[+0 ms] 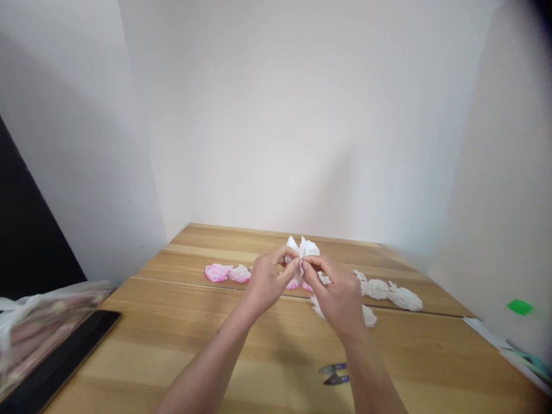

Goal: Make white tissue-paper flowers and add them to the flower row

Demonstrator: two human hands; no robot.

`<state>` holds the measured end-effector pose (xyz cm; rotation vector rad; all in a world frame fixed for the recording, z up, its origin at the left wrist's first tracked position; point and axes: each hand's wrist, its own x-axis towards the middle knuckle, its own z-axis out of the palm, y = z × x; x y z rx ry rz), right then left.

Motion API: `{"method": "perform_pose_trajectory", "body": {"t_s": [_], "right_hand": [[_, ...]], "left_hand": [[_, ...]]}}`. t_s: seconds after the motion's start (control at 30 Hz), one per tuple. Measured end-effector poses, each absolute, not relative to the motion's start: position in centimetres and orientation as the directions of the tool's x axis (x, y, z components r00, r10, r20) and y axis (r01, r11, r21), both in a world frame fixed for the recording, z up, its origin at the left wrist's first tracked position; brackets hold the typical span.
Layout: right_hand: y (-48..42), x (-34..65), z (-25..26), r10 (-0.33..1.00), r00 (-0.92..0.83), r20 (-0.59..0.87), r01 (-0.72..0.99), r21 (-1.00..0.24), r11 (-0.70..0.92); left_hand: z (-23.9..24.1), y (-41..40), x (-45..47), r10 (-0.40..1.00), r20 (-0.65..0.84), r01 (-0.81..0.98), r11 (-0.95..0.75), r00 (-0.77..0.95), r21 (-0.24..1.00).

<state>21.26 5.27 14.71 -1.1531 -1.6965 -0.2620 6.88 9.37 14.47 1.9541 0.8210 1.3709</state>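
Note:
Above the middle of the wooden table, a white tissue paper flower (pixel 309 248) is pinched between both hands, its folds fanning upward. My left hand (pixel 271 277) grips it with thumb and fingertips from the left. From the right, my right hand (pixel 335 289) pinches the same paper at its gathered centre. Behind the hands lies a row of crumpled paper flowers: pink-tinted ones (pixel 218 272) to the left and white ones (pixel 405 298) to the right. Another white piece (pixel 369 315) is partly hidden by my right hand. Thread snips (pixel 333 368) with purple handles lie near my right forearm, which covers part of them.
The wooden table (pixel 172 345) meets pale walls at the back. At the left edge are a dark flat phone-like slab (pixel 64 359) and a clear plastic bag (pixel 52 322) with pinkish contents. White sheets (pixel 487 333) lie by the right edge, near a green patch (pixel 520 307).

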Motion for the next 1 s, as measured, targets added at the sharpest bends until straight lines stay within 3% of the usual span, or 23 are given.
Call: {"method": "perform_pose_trajectory", "body": {"t_s": [0.3,0.77,1.0], "right_hand": [[5.21,20.85,14.73,0.539,0.000,0.842,0.796,-0.326,0.510],[4.94,21.07,14.99,0.612,0.070,0.788,0.731,-0.458,0.506],[5.22,21.18,14.66,0.565,0.015,0.825,0.765,-0.373,0.525]], "left_hand": [[14.41,9.20,7.06,0.756,0.614,0.284,-0.654,0.226,0.701],[14.59,9.10,6.98,0.766,0.603,0.197,-0.641,0.225,0.741],[14.61,9.14,6.88,0.746,0.620,0.212,-0.665,0.244,0.716]]}}
